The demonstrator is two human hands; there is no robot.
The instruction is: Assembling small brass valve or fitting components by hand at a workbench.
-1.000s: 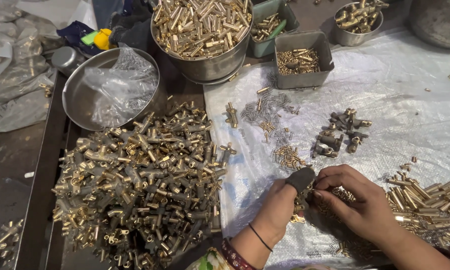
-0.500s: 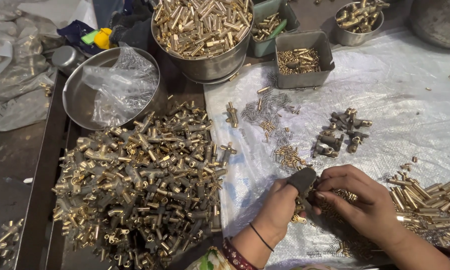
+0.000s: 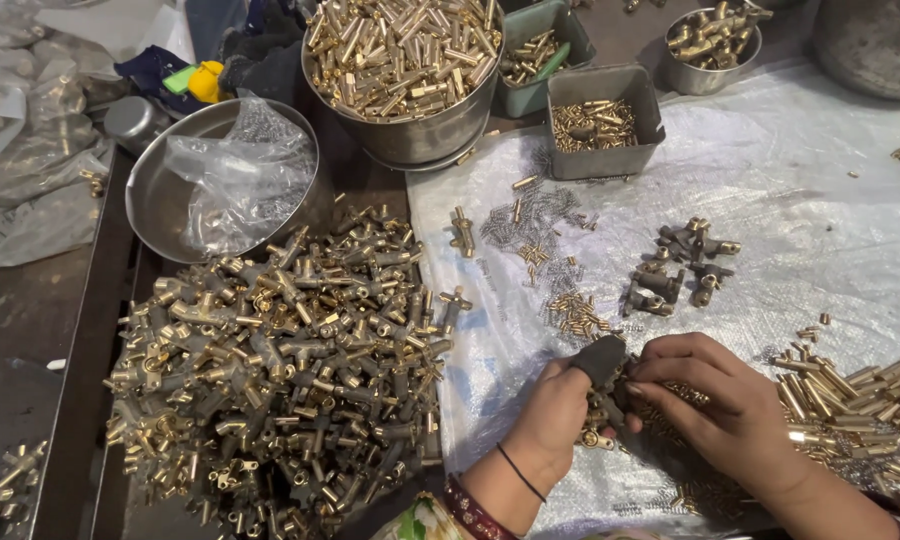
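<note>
Left hand (image 3: 555,415) has its grip closed around a dark grey tool (image 3: 602,362), near centre of the bench; right hand (image 3: 715,395) pinches a small brass fitting (image 3: 598,437) just beneath it, fingers touching the tool. Left of them, a big heap of brass valve bodies (image 3: 280,360). Right, brass pins (image 3: 850,400) on the white sheet (image 3: 820,180). Far side, a steel bowl (image 3: 410,60) of brass rods.

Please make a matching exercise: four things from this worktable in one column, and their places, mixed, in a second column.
Things:
1. round steel bowl of brass rods
2. clear plastic bag
3. big heap of brass fittings
4. dark gray tool

Places:
A. inside the flat steel pan
B. between the left hand and right hand
C. top centre
D. on the left side

Pairs: 1-C, 2-A, 3-D, 4-B
</note>
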